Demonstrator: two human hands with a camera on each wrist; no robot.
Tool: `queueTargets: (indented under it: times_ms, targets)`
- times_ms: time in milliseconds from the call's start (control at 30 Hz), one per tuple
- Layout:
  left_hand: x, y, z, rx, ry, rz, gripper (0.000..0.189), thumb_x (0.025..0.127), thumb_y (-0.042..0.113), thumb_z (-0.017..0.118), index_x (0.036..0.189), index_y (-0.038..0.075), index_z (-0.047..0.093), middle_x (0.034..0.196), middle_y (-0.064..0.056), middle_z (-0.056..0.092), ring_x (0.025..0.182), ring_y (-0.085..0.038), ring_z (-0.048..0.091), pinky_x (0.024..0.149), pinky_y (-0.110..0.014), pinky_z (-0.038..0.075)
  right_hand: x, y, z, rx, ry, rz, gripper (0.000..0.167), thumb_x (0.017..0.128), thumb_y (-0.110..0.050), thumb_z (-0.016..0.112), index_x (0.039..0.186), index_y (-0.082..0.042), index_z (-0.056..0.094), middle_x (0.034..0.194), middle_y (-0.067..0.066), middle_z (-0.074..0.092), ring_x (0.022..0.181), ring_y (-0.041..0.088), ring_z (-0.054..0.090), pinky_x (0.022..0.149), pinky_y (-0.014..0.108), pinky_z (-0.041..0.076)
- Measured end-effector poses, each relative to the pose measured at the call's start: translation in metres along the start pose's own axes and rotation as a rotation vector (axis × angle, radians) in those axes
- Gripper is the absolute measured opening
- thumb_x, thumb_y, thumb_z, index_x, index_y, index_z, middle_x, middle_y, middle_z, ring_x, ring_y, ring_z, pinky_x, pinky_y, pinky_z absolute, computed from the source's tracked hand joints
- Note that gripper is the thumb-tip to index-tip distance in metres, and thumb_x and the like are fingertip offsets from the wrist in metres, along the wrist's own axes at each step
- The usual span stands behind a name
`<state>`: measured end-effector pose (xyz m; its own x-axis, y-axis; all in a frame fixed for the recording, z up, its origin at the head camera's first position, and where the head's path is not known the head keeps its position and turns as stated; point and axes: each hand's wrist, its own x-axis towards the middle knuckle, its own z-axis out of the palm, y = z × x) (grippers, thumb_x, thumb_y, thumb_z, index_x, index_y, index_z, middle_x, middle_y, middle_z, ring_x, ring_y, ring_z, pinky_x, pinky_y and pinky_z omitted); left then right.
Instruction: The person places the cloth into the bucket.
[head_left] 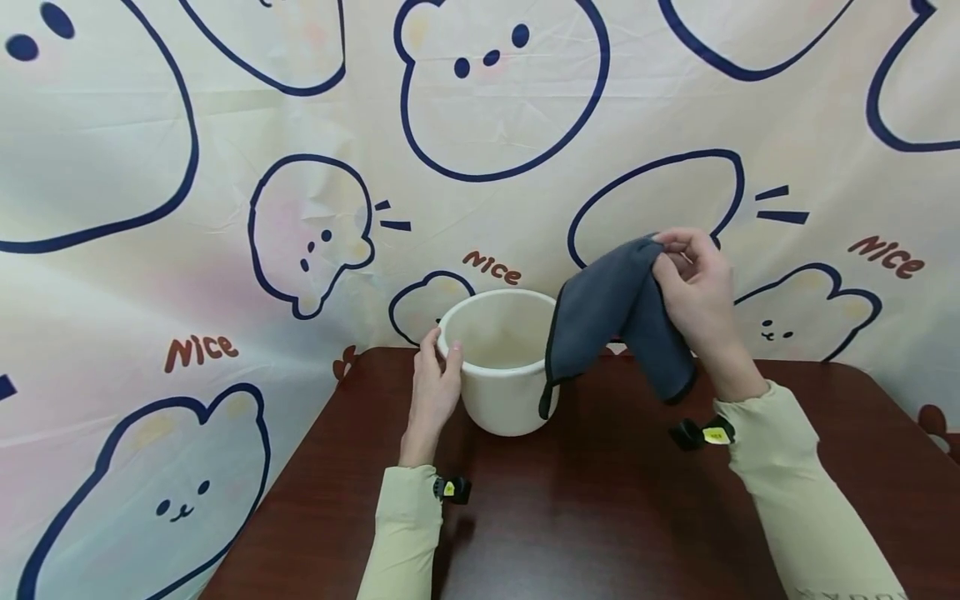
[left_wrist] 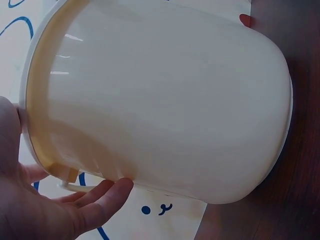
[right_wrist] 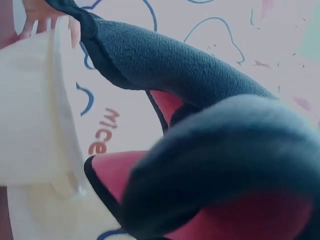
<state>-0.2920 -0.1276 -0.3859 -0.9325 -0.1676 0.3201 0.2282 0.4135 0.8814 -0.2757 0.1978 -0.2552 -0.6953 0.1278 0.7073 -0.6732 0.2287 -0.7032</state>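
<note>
A white plastic bucket (head_left: 506, 407) stands upright near the table's back edge, its open top showing a pale inside. My left hand (head_left: 433, 387) grips its left side at the rim; the left wrist view has the fingers (left_wrist: 107, 202) against the bucket wall (left_wrist: 170, 100), near a handle joint. Between thumb and fingers, my right hand (head_left: 697, 287) pinches the top of a dark grey-blue cloth (head_left: 600, 308). Two folds hang down, the left one overlapping the bucket's right rim in the head view. Pink underside and black edging show on the cloth (right_wrist: 170, 60) in the right wrist view.
A dark reddish-brown table (head_left: 585, 517) stretches out below both arms. Right behind it hangs a pale cloth backdrop (head_left: 315, 125) printed with blue outlined bears and "Nice" lettering. Small black devices are strapped to the left wrist (head_left: 453, 490) and right wrist (head_left: 697, 434).
</note>
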Motion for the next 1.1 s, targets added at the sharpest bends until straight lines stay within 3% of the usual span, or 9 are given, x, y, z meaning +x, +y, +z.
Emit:
queueTargets:
  times_ms: [200, 367, 500, 633, 767, 933, 1100]
  targets:
    - [0.000, -0.001, -0.001, -0.004, -0.004, 0.004, 0.058, 0.101, 0.047, 0.046, 0.149, 0.018, 0.033, 0.145, -0.013, 0.038, 0.131, -0.027, 0.044, 0.109, -0.052, 0.040, 0.011, -0.009, 0.032, 0.037, -0.039, -0.049, 0.020, 0.097, -0.003, 0.052, 0.114, 0.003, 0.059, 0.103, 0.002, 0.059, 0.085, 0.009, 0.064, 0.079, 0.016, 0.050]
    - [0.000, -0.002, -0.001, -0.011, -0.009, 0.003, 0.058, 0.101, 0.048, 0.046, 0.149, 0.019, 0.033, 0.144, -0.012, 0.039, 0.127, -0.028, 0.046, 0.106, -0.052, 0.042, 0.014, -0.008, 0.059, -0.007, -0.090, -0.103, 0.020, 0.096, -0.001, 0.052, 0.114, 0.006, 0.058, 0.106, 0.014, 0.061, 0.080, 0.005, 0.065, 0.073, 0.015, 0.050]
    - [0.000, -0.002, 0.000, -0.020, -0.009, 0.006, 0.058, 0.101, 0.047, 0.046, 0.149, 0.018, 0.033, 0.144, -0.013, 0.039, 0.126, -0.029, 0.047, 0.105, -0.052, 0.044, 0.010, -0.004, 0.077, -0.138, -0.154, -0.197, 0.019, 0.096, 0.002, 0.051, 0.113, 0.003, 0.060, 0.105, 0.017, 0.065, 0.075, 0.010, 0.062, 0.069, 0.014, 0.046]
    - [0.000, -0.001, 0.000, -0.024, -0.008, 0.005, 0.059, 0.101, 0.048, 0.047, 0.149, 0.017, 0.033, 0.144, -0.013, 0.039, 0.126, -0.030, 0.048, 0.104, -0.052, 0.045, 0.007, -0.007, 0.088, -0.381, -0.206, -0.239, 0.019, 0.096, -0.002, 0.054, 0.113, -0.003, 0.064, 0.105, 0.014, 0.068, 0.080, 0.024, 0.054, 0.072, 0.028, 0.043]
    - [-0.001, -0.001, 0.000, -0.026, -0.005, 0.009, 0.060, 0.101, 0.048, 0.047, 0.150, 0.017, 0.033, 0.145, -0.014, 0.039, 0.127, -0.030, 0.049, 0.104, -0.051, 0.045, 0.008, -0.011, 0.093, -0.498, -0.265, -0.178, 0.020, 0.097, -0.005, 0.052, 0.113, -0.006, 0.064, 0.110, 0.014, 0.069, 0.072, 0.027, 0.052, 0.067, 0.037, 0.042]
    - [0.000, -0.002, 0.001, -0.011, 0.010, 0.018, 0.058, 0.101, 0.045, 0.047, 0.150, 0.016, 0.033, 0.142, -0.015, 0.041, 0.126, -0.029, 0.050, 0.102, -0.049, 0.046, 0.011, -0.014, 0.100, -0.427, -0.263, -0.101, 0.021, 0.098, -0.007, 0.049, 0.114, -0.006, 0.062, 0.107, 0.017, 0.070, 0.060, 0.024, 0.062, 0.057, 0.032, 0.046]
    - [0.002, -0.002, 0.002, 0.038, 0.019, 0.024, 0.052, 0.104, 0.034, 0.046, 0.150, 0.014, 0.033, 0.145, -0.018, 0.041, 0.131, -0.032, 0.044, 0.106, -0.050, 0.041, 0.013, -0.010, 0.107, -0.310, -0.242, -0.031, 0.021, 0.098, -0.007, 0.048, 0.116, -0.005, 0.058, 0.113, 0.020, 0.067, 0.076, 0.026, 0.074, 0.062, 0.031, 0.053]
